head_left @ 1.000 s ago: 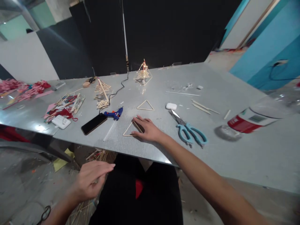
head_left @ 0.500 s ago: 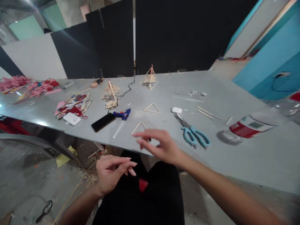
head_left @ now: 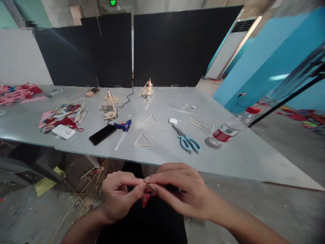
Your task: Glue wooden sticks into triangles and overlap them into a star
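Fingertips of both hands met over the lap, below the near edge of the table (head_left: 254,159). The left hand (head_left: 119,196) and the right hand (head_left: 182,193) each pressed thumb and forefinger together at one shared spot, and what they pinched was too small to make out; it may have been a short sliver of stick or a bit of glue. Neither hand touched anything on the table.

At 12 o'clock from that pinch, well apart on the tabletop, lay the near stick triangle (head_left: 143,139), flat, its base running 9 to 3 o'clock and its apex pointing away; both hands were about equally near to it. It looked thin, pale and open in the middle. A second stick triangle (head_left: 151,119) lay beyond it. At 11 o'clock rested a blue glue gun (head_left: 123,125) beside a black phone (head_left: 102,135), and at 1 o'clock a pair of teal scissors (head_left: 187,140). Farther off at 2 o'clock a plastic bottle (head_left: 227,130) lay on its side.
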Demonstrator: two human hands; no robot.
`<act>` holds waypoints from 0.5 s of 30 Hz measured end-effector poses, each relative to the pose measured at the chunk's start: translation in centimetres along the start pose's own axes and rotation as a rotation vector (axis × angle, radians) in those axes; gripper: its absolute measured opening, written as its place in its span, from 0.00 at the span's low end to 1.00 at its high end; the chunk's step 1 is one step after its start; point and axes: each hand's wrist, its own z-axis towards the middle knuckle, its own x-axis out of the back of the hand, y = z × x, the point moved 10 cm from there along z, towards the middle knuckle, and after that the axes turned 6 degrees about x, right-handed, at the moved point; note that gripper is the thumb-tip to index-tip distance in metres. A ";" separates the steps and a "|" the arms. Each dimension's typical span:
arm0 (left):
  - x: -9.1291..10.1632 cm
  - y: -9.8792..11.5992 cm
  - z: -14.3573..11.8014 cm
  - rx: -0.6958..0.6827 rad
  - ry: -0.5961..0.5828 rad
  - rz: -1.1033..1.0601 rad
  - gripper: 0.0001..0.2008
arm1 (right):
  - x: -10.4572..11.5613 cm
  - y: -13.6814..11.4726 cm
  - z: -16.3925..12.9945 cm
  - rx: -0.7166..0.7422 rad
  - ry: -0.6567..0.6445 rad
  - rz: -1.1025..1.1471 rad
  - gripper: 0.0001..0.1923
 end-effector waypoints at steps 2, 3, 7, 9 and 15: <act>0.0 0.7 -0.1 -0.044 -0.028 0.034 0.04 | -0.1 -0.6 -0.2 0.006 -0.012 -0.078 0.09; -0.1 1.0 -0.1 -0.063 -0.041 0.053 0.04 | -0.1 -1.0 -0.3 0.020 -0.020 -0.142 0.08; -0.2 1.3 -0.3 -0.125 -0.084 0.135 0.05 | -0.6 -0.9 -1.1 0.033 -0.098 -0.391 0.06; -0.2 0.9 -0.4 -0.148 -0.114 0.183 0.03 | -0.4 0.6 -2.2 -0.024 -0.081 -0.393 0.05; 2.4 -5.8 1.4 -0.107 -0.121 0.578 0.09 | -0.4 9.7 -12.0 -0.338 -0.210 -0.603 0.16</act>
